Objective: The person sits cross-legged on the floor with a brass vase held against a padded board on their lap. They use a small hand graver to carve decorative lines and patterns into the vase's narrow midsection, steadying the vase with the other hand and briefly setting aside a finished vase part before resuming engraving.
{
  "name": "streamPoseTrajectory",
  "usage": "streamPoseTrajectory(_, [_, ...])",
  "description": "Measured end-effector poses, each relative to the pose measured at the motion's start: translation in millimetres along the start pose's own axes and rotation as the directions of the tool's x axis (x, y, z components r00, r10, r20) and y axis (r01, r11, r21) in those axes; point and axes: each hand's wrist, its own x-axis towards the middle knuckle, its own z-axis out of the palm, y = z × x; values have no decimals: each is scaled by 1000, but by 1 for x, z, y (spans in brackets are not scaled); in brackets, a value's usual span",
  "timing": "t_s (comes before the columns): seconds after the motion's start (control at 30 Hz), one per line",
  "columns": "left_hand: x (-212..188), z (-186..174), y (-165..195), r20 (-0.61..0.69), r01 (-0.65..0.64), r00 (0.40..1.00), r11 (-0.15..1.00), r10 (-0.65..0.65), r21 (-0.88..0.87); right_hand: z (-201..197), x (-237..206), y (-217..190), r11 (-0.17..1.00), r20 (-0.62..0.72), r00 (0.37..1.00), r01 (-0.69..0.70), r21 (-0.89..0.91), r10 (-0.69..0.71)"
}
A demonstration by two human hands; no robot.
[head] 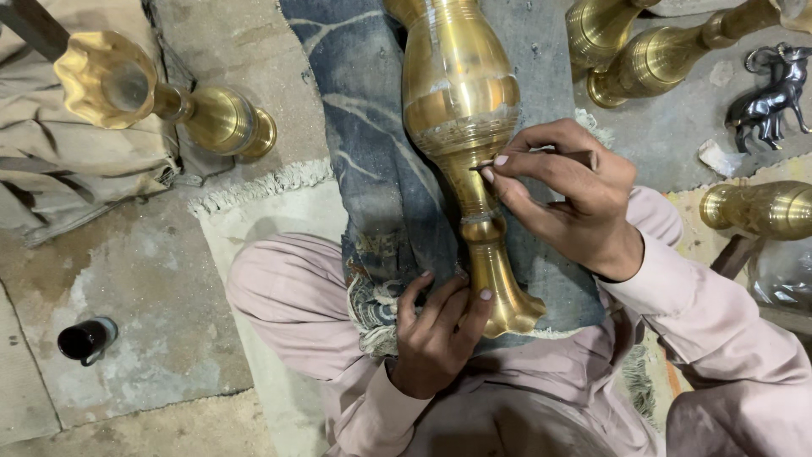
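The brass vase (461, 110) lies lengthwise over a blue-grey cloth (372, 161) on my lap, its flared foot toward me. My left hand (436, 334) is closed around that foot, steadying it. My right hand (575, 195) pinches a thin engraving tool (541, 158), its tip touching the narrow neck just below the patterned band. I judge this as the engraving step, mid-way round the band. The next stroke calls for a firm hold and a slight turn of the vase. Further out, a second vase (169, 97) lies on the floor at left, more brass pieces (668, 51) at upper right, beside a dark animal figurine (774, 93).
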Motion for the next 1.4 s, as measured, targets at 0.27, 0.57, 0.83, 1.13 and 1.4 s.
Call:
streamPoseTrajectory(0.27, [-2,1,0,-1,4,1000,1000,-4,-5,-8,8,11,998,87,994,55,40,-59])
streamPoseTrajectory(0.57, [-5,3,0,6,12,1000,1000,-12,5,-5,7,11,998,66,996,54,40,-57])
streamPoseTrajectory(0.83, [-2,4,1,-1,17,1000,1000,-17,20,-12,12,21,995,134,988,64,81,-75])
streamPoseTrajectory(1.13, [2,3,4,3,40,999,999,-40,-18,-17,18,23,985,187,979,52,164,-83])
streamPoseTrajectory(1.4, [0,9,6,-6,49,999,999,-49,14,-18,16,28,980,156,978,115,160,-140])
